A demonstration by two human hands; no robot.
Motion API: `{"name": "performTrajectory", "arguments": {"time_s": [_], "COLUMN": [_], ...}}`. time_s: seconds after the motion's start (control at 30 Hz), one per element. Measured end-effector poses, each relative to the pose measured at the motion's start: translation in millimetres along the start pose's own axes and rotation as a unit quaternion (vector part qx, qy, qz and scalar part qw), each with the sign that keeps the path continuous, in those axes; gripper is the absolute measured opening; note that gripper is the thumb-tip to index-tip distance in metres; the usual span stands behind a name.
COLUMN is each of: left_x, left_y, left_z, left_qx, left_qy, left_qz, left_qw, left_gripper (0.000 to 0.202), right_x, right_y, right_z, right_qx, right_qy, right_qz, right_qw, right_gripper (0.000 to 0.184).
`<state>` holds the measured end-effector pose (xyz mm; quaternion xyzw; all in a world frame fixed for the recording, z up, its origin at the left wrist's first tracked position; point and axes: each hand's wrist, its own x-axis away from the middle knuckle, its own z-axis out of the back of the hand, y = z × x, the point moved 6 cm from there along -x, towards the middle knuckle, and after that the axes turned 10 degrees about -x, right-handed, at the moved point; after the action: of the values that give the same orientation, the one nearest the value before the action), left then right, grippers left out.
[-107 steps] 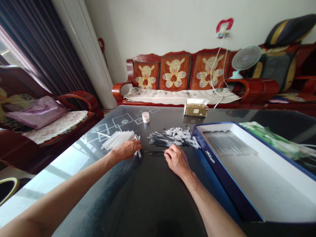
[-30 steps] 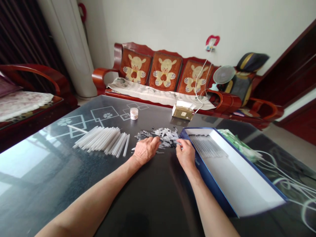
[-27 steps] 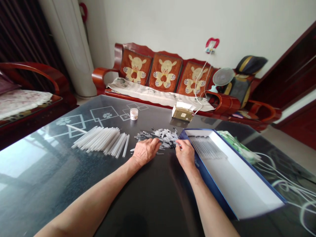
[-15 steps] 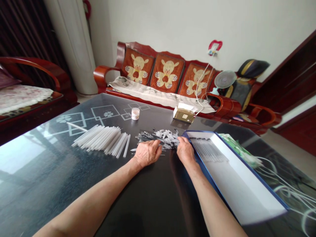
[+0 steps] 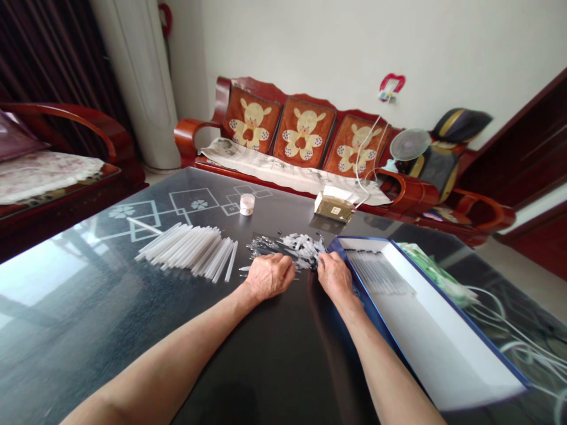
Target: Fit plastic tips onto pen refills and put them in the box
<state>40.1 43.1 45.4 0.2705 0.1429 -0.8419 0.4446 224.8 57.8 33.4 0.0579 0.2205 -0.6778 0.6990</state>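
My left hand [image 5: 269, 275] rests knuckles-up on the black table [image 5: 274, 354], fingers curled at the near edge of a heap of small clear and dark pen parts [image 5: 290, 247]. What it holds, if anything, is hidden. My right hand [image 5: 333, 275] lies beside it, fingertips pinched into the same heap, close to the corner of a blue-rimmed white box [image 5: 436, 348]. A row of white plastic tubes [image 5: 190, 250] lies to the left of both hands.
Finished clear pens [image 5: 378, 271] lie in the box's far end. A small white jar [image 5: 247, 204] and a tissue box [image 5: 335, 206] stand further back. Green packaging [image 5: 436, 277] and white cords sit right of the box. Red wooden sofas surround the table.
My left hand left the white tubes and moved right to the parts heap. My right hand moved forward to the heap beside the box. The view shifted slightly.
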Motion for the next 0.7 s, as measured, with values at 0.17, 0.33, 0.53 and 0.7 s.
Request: {"name": "performTrajectory", "arguments": {"time_s": [0.17,0.33,0.53,0.7], "left_x": [-0.6,-2.3,-0.7,1.4], "left_y": [1.3,0.6,3.3,5.9], "left_z": [-2.3,-2.4,-7.4,-8.8], "left_qx": [-0.01,-0.013,0.028,0.073], "left_qy": [-0.015,-0.036,-0.04,-0.036], "left_qz": [-0.018,-0.019,-0.04,-0.062], "left_qw": [1.0,0.999,0.998,0.995], "left_gripper": [0.031,0.025,0.027,0.024], "right_x": [-2.1,2.1,28.8,49.1], "right_y": [0.9,-3.4,-14.3,-28.7], "right_z": [-0.6,15.9,-6.5,-30.6], "right_qx": [-0.016,-0.108,-0.496,-0.704], "right_qy": [0.004,0.102,0.053,0.052], "right_qz": [-0.017,-0.002,-0.157,-0.255], "right_qw": [1.0,0.989,0.852,0.661], "right_gripper": [0.015,0.033,0.035,0.034]}}
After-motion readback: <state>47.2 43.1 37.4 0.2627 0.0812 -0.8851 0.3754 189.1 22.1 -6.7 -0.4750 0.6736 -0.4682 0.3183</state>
